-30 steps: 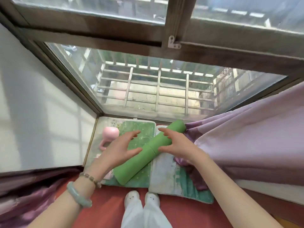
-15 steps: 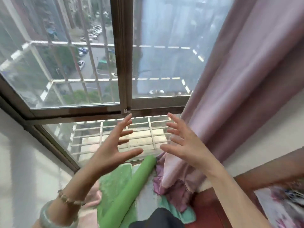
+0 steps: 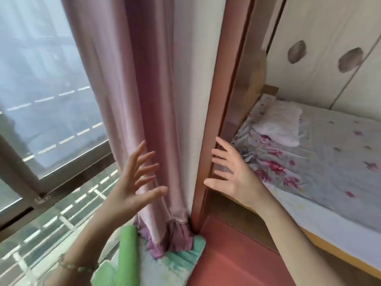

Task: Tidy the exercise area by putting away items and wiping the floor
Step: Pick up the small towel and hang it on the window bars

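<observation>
A rolled green exercise mat lies on a green and white floor pad at the bottom, next to the window. My left hand is raised in the air with fingers spread, in front of the pink curtain, and holds nothing. My right hand is also raised with fingers spread, in front of the red-brown door frame, empty. Both hands are well above the rolled mat and apart from it.
The curtain's purple hem bunches on the floor pad. A window fills the left. To the right stands a bed with floral bedding and a folded white cloth. Red floor runs between pad and bed.
Both hands let go of the rolled mat, which stays on the pad, and rose with fingers spread. The view swung up and to the right, from the window to the curtain and bed.
</observation>
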`<state>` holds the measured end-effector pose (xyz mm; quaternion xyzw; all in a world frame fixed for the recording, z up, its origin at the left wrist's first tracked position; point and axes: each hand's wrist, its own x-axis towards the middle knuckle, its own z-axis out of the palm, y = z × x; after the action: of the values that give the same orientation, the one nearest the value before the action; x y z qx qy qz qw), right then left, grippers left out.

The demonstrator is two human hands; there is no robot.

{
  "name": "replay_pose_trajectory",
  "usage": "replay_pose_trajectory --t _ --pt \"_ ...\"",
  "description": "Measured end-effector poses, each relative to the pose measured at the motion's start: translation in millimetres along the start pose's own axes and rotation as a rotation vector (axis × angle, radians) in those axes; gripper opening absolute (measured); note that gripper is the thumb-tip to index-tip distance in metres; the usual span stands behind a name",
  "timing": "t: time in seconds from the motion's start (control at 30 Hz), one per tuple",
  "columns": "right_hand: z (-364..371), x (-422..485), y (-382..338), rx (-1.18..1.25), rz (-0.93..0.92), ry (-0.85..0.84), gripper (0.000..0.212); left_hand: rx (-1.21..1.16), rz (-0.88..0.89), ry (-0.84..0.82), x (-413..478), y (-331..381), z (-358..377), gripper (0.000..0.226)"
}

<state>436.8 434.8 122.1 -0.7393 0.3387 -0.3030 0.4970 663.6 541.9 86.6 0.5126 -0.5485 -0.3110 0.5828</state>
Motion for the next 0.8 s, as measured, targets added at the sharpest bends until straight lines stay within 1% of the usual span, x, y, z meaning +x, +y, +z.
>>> replay_pose_trajectory --t 0.27,0.47,0.53,0.6,0.8 --pt "-101.4 -119.6 16.5 -0.070 0.163 0.434 0.090 -0.101 0.042 -0.407 43.7 9.4 133.9 0.110" --pt "-172.5 -221.4 25.3 -0.110 0.262 0.717 0.090 -0.180 0.091 -0.660 54.0 27.4 252.0 0.111" --pt "-193.4 -251.4 30.3 -0.106 0.283 0.803 0.089 -0.201 0.103 -0.724 52.7 35.9 289.2 0.110" --pt "-214.1 -280.2 36.2 -0.100 0.301 0.879 0.089 -0.212 0.111 -0.770 48.8 44.2 326.5 0.104" --pt "-275.6 -358.7 51.7 -0.102 0.322 1.029 0.086 -0.241 0.127 -0.873 29.7 66.4 441.5 0.092"
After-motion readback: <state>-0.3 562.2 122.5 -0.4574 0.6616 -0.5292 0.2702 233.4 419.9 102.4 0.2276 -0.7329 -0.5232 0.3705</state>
